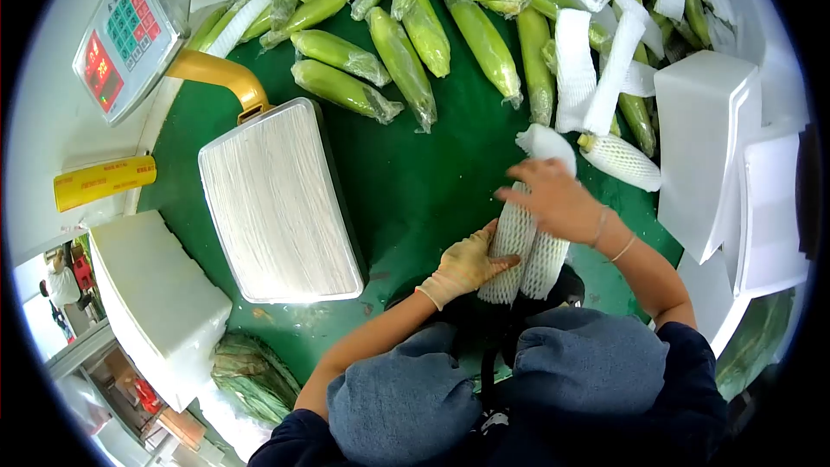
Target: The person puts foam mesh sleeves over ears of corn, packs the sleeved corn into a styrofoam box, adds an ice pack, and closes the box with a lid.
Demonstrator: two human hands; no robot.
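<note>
My left hand point(467, 266), in a pale glove, grips the lower part of a white foam net sleeve point(512, 242), its thumb across the front. A second foam net sleeve point(546, 264) lies alongside, close to my lap. My bare right hand point(558, 197) lies over the upper part of both sleeves, fingers stretched left and apart. Part of the sleeves is hidden beneath it. Just above that hand is another piece of white foam netting point(547, 147). To its right, an ear of corn in foam netting point(624, 163) rests on the green table point(415, 182).
Several plastic-wrapped green corn ears point(402, 65) pile along the far side. White foam sleeves point(575, 69) lie at the right of the pile. A scale point(281, 203) with a display point(125, 39) stands left, near a yellow roll point(105, 182). White foam boxes point(705, 147) flank the table.
</note>
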